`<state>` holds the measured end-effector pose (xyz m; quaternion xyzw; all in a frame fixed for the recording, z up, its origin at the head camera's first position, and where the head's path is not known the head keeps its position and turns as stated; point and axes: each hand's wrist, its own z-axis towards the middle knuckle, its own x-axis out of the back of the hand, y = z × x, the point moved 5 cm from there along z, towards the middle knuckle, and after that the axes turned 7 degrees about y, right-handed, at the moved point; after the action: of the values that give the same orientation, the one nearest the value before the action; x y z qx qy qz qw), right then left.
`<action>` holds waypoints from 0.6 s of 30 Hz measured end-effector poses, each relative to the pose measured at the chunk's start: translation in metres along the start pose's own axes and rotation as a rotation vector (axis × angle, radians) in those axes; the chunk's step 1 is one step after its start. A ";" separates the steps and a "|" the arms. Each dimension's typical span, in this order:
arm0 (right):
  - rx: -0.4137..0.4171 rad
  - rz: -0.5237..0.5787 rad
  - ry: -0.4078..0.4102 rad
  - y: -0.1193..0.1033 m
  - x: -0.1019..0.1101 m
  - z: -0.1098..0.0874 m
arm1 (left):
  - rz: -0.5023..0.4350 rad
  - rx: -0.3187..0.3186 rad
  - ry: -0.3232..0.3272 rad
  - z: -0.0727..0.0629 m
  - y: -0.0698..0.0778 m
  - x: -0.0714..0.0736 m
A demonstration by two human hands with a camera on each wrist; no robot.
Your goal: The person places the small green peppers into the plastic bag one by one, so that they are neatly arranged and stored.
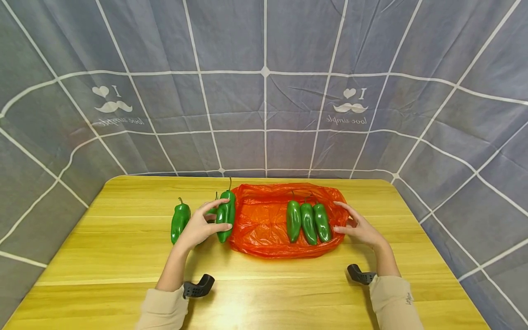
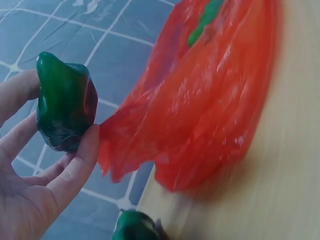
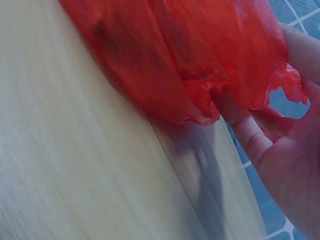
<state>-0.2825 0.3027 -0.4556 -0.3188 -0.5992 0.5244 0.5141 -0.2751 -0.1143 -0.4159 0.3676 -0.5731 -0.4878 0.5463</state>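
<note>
My left hand (image 1: 200,225) holds a green pepper (image 1: 226,216) between thumb and fingers, stem up, beside the left rim of a red plastic bag (image 1: 264,250). In the left wrist view the held pepper (image 2: 65,102) shows its lower end. Inside the bag, toward its right, three green peppers (image 1: 308,223) lie side by side. At the bag's right end my right hand (image 1: 363,230) grips the plastic, thumb nearer me and fingers farther back. The right wrist view shows the thumb pressed against the red plastic (image 3: 165,65).
One green pepper (image 1: 180,223) lies left of my left hand. Another pepper (image 1: 212,211) is partly hidden behind that hand. All stand on a wooden table (image 1: 264,288), backed by a grey cloth (image 1: 231,101) with white lines. A black wrist mount (image 1: 199,287) sticks out from the left sleeve.
</note>
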 end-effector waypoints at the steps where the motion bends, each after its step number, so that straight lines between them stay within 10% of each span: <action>1: -0.002 0.001 0.000 0.000 0.000 0.000 | -0.005 -0.004 -0.004 0.001 0.001 -0.002; 18: 0.008 0.004 -0.006 0.000 0.000 0.001 | -0.018 -0.101 -0.030 0.010 0.031 -0.032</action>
<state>-0.2833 0.3021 -0.4557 -0.3164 -0.5980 0.5288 0.5124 -0.2770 -0.0746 -0.3937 0.3373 -0.5524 -0.5265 0.5512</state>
